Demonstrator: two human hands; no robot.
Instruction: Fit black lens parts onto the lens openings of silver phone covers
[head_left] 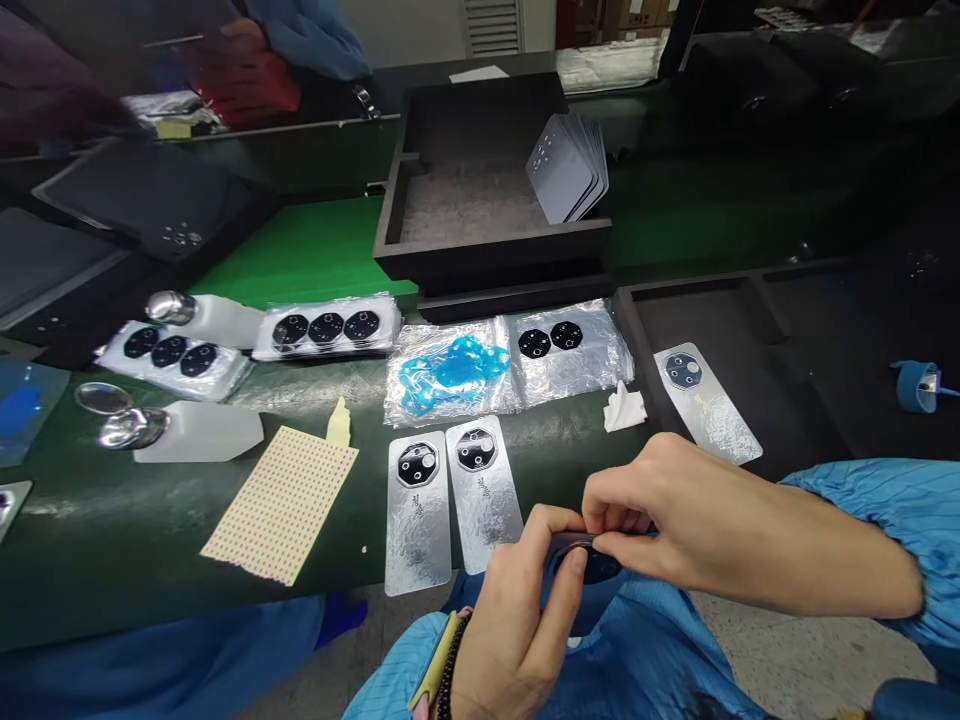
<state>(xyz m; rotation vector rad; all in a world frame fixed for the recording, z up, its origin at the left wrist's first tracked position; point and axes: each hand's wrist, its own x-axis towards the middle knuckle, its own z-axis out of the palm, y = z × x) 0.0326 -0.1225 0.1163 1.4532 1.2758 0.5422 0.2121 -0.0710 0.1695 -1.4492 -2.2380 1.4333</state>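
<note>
My left hand (517, 610) and my right hand (660, 510) meet low in the frame, both closed on a small dark round camera-ring part (589, 562) held over my lap. The right fingertips pinch at its top edge. Just left of the hands, two silver phone back covers (450, 500) with black camera rings lie side by side at the table's near edge. A third silver cover (705, 405) lies in a black tray (780, 330) to the right.
Clear bags of black octagonal rings (326, 328) (551, 340) and blue film pieces (450, 368) lie mid-table. A dotted sticker sheet (285, 500), two white dispenser bottles (187, 430) and a black box with stacked covers (570, 165) stand around. Another person's hand (240, 70) shows at the back left.
</note>
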